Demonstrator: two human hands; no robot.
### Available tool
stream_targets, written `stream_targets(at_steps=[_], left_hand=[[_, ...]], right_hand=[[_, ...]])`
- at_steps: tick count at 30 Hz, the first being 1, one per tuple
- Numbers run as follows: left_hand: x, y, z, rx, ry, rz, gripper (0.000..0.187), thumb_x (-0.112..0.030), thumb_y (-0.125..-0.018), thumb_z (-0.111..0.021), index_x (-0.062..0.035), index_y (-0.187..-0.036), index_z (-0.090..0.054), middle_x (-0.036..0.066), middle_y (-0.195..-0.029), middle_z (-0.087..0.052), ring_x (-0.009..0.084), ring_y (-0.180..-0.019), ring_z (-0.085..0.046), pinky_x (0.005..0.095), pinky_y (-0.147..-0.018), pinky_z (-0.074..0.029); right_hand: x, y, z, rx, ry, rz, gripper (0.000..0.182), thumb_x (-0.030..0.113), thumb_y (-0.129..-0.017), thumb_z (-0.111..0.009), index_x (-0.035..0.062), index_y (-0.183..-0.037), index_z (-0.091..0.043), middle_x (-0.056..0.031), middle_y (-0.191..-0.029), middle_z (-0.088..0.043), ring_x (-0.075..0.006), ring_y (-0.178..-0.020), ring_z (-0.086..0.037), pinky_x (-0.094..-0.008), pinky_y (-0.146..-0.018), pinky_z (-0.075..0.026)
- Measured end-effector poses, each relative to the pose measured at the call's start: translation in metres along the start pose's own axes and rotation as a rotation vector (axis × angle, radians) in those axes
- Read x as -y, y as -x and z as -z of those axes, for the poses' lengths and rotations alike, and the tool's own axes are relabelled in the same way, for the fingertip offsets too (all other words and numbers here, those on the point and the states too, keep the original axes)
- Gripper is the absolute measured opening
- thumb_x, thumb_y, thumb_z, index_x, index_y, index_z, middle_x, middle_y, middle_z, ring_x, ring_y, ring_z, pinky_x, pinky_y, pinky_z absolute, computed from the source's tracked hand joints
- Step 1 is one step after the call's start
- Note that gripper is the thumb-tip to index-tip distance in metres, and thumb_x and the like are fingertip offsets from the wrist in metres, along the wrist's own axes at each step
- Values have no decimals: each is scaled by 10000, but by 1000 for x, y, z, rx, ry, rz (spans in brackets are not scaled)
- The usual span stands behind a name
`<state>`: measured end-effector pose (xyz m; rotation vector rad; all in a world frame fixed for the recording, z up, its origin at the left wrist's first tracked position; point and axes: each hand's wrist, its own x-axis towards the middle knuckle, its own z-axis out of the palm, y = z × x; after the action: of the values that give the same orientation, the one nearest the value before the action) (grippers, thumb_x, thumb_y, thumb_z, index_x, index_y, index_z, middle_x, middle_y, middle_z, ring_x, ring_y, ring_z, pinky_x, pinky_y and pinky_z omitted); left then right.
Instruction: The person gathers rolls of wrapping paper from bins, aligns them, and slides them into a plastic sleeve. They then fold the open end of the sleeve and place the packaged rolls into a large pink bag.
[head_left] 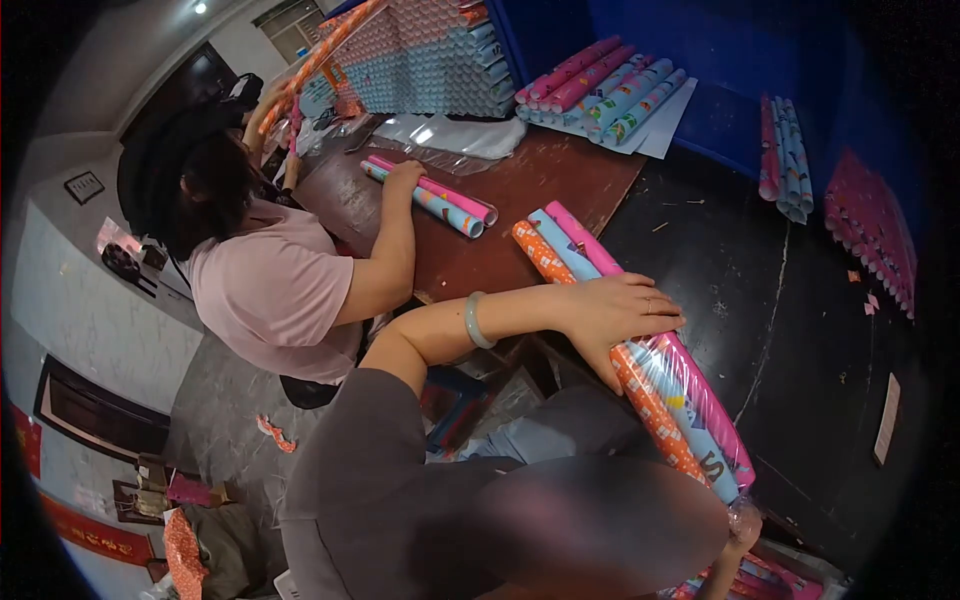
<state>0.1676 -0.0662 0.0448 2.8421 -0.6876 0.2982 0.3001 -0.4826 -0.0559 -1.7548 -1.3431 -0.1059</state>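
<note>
A bundle of wrapping paper rolls, with an orange roll (660, 425), a light blue roll (690, 405) and a pink roll (715, 410), lies slantwise along the near edge of the dark table. Shiny clear plastic film covers its lower part. My left hand (625, 315), a pale bangle on its wrist, is closed over the middle of the bundle, thumb on the near side and fingers across the top. At the bundle's lower end, my right hand (740, 530) is closed on bunched clear plastic film (742, 512); its fingers are partly hidden.
At left, a co-worker in a pink shirt (270, 270) has a hand (405, 175) on other rolls (440, 205). Stacked rolls (410, 70) and loose rolls (610, 90) lie at the back. More rolls (785, 160) stand by the blue panel. A flat strip (886, 420) lies at right.
</note>
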Motion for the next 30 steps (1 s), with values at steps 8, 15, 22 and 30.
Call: stream_targets(at_steps=[8,15,22,30], left_hand=[[-1,1,-4,-43,-1,9,1068,-670,-566,-713,27,-1320,-419,235,-1305,-478,335,-1216,-465,450,-1035,-309],[0,2,-4,-21,9,-15,1068,-643,-575,-724,22,-1340,-389,223,-1329,-457,347,-1236,-441,475,-1033,-308],[-3,0,-6,-38,-18,6,1072,-674,-573,-711,22,-1330,-407,229,-1307,-478,337,-1219,-463,456,-1030,-312],[-3,-2,-4,-2,3,9,1072,-634,-578,-726,17,-1354,-375,230,-1350,-437,345,-1249,-431,476,-1037,-298]], right_hand=[[2,7,-17,-121,-37,-261,235,1,-687,-640,47,-917,-632,-98,-779,-595,-259,-704,-596,-380,-694,-471],[-5,-5,-3,49,61,66,219,54,-601,-683,118,-805,-730,-67,-655,-533,-274,-583,-511,-368,-578,-407],[3,3,-28,-201,-34,-164,275,98,-659,-658,54,-929,-628,-81,-669,-543,-279,-608,-549,-385,-620,-442],[-8,-2,-5,-80,82,133,147,96,-621,-739,124,-765,-740,-51,-682,-536,-260,-635,-551,-381,-655,-446]])
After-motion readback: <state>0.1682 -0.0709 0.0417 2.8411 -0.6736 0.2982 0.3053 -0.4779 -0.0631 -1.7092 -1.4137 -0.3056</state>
